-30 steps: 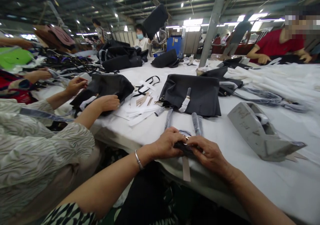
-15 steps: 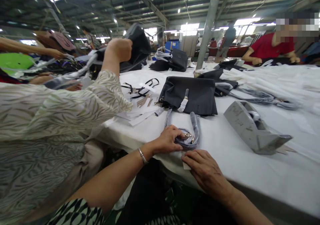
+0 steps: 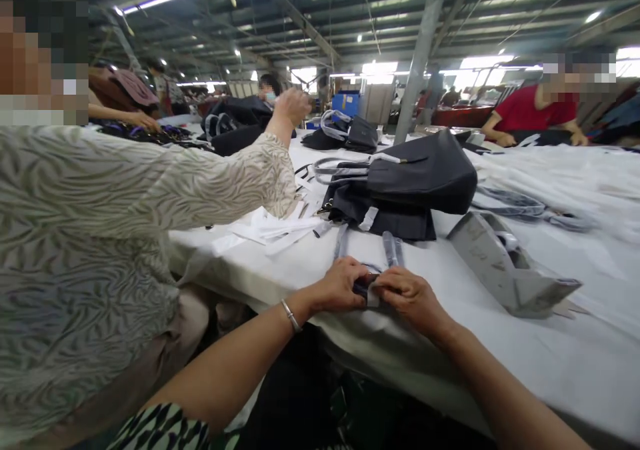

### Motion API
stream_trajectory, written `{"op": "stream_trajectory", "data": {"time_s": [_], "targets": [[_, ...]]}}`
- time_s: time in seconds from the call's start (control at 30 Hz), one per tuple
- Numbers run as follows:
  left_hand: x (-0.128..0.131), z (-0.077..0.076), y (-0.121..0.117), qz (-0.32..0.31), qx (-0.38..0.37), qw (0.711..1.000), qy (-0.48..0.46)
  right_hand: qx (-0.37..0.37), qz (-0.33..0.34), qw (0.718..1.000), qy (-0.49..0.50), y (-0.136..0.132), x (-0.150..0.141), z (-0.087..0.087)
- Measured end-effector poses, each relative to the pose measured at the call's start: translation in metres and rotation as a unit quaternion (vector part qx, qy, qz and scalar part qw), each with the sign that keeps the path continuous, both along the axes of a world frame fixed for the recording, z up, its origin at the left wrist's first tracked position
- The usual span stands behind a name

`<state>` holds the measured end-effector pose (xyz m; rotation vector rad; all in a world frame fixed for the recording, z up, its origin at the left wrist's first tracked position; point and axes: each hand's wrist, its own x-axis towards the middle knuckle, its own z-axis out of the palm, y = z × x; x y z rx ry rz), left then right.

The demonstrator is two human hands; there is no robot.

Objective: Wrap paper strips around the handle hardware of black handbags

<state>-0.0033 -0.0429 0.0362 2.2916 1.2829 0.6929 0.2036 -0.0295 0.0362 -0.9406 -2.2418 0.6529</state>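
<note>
My left hand [image 3: 341, 285] and my right hand [image 3: 409, 294] meet at the near edge of the white table [image 3: 450, 343], both pinched on the looped end of a grey-wrapped bag strap [image 3: 393, 249]. A small pale strip of tape shows between my fingertips. The strap runs away from me to a flat black handbag [image 3: 380, 217]. A second black handbag [image 3: 425, 173] lies on top of that one, with its wrapped handles pointing left.
A grey tape dispenser [image 3: 505, 270] stands to the right of my hands. A person in a patterned blouse [image 3: 125, 223] sits close on my left, one arm stretched over the table. White paper strips [image 3: 280, 227], more black bags and other workers are farther back.
My right hand came up from the table edge to join my left on the strap end. The neighbour's arm swung out, and a second black bag now lies on the first.
</note>
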Motion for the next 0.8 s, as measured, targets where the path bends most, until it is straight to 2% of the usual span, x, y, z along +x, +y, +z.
{"op": "stream_trajectory", "data": {"time_s": [0.13, 0.3, 0.53, 0.67, 0.8], "targets": [[-0.004, 0.001, -0.003, -0.033, 0.024, 0.999, 0.023, -0.040, -0.014, 0.999, 0.032, 0.002, -0.009, -0.004], [0.001, -0.004, 0.000, 0.008, 0.019, 1.000, -0.001, -0.075, -0.058, 0.995, 0.030, 0.011, -0.007, -0.008], [0.001, -0.004, -0.001, 0.009, -0.011, 0.997, -0.071, -0.231, -0.025, 0.969, 0.085, 0.023, 0.000, 0.007], [0.000, -0.003, -0.003, 0.013, -0.015, 0.996, -0.083, -0.217, 0.021, 0.975, 0.038, 0.029, 0.000, 0.015], [0.002, -0.004, -0.004, 0.023, -0.013, 0.995, -0.092, -0.184, 0.001, 0.983, 0.005, 0.031, -0.004, 0.018]]}}
